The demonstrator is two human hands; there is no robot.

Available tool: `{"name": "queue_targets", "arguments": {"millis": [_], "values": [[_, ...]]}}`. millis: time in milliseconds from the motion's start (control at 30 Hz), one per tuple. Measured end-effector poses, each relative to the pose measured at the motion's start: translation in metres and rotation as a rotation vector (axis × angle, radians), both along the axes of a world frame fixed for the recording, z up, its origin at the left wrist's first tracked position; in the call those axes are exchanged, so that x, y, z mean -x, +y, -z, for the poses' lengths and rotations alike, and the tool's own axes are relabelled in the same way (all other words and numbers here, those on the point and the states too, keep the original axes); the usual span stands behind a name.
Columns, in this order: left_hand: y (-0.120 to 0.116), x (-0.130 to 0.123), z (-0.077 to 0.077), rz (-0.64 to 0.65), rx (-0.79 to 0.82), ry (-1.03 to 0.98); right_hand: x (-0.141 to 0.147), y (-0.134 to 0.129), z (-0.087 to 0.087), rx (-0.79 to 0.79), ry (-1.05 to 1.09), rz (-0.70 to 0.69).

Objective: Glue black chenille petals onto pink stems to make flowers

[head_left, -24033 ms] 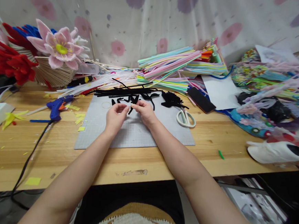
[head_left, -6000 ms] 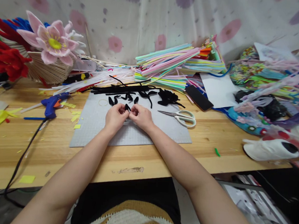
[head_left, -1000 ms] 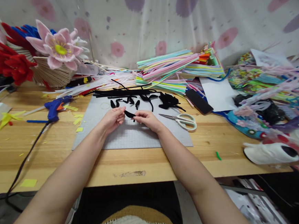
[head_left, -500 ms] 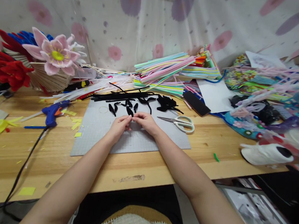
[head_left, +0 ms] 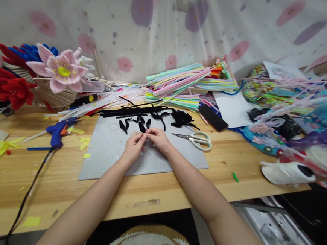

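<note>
My left hand [head_left: 135, 146] and my right hand [head_left: 157, 139] meet above the grey cutting mat [head_left: 104, 159], fingertips pinched together. A black fuzzy pipe-cleaner leaf [head_left: 142, 127] rises from between their fingertips; its lower end is hidden by the fingers. Beyond the hands lie other black leaf shapes [head_left: 122, 127] and a bundle of straight black pipe cleaners [head_left: 133, 111]. A clump of black shaped pieces [head_left: 181, 118] rests at the mat's back right. White-handled scissors [head_left: 200, 141] lie right of my right hand, blades pointing left.
A blue glue gun [head_left: 57, 132] with a trailing cord lies left of the mat, near yellow scraps [head_left: 84, 145]. Colourful pipe cleaners [head_left: 181, 78] are piled behind, beside a dark phone [head_left: 213, 117]. Pipe-cleaner flowers [head_left: 62, 71] stand at left; a white spool-like object [head_left: 286, 172] lies right.
The whole view has tilted up slightly, so the table sits lower in the picture. Both hands stay pinched together at nearly the same place, with only a slight shift of the fingers.
</note>
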State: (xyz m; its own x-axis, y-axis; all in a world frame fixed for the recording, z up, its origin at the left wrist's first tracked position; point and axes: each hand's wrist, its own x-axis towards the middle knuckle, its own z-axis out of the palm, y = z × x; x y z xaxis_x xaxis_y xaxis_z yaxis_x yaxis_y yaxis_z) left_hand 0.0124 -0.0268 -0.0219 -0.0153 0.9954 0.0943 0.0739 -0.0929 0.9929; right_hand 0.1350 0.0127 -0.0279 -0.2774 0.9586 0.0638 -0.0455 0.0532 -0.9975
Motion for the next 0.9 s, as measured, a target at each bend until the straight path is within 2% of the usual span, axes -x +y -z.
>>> {"name": "queue_targets", "arguments": {"millis": [167,300,400,500,600,667,733,900], "values": [[0.001,0.002,0.000,-0.033,-0.045,0.065,0.001,0.001,-0.001,0.012,-0.026,-0.008],[0.003,0.004,0.003,-0.087,-0.001,0.002,0.005,0.003,-0.004,0.094,-0.072,-0.044],[0.010,0.011,0.007,-0.204,0.026,-0.068,0.016,0.006,-0.008,0.073,-0.096,-0.122],[0.018,0.027,0.006,-0.357,-0.039,-0.054,0.030,0.011,-0.013,-0.005,-0.199,-0.177],[0.026,0.051,0.000,-0.518,-0.087,0.013,0.036,0.023,-0.019,-0.049,-0.333,-0.127],[0.031,0.069,-0.003,-0.646,-0.127,0.142,0.032,0.036,-0.023,-0.067,-0.398,-0.082],[0.035,0.084,-0.002,-0.707,-0.150,0.276,0.024,0.053,-0.029,-0.105,-0.471,-0.032],[0.045,0.100,0.011,-0.627,-0.135,0.534,0.009,0.105,-0.049,-0.247,-0.801,0.228]]}}
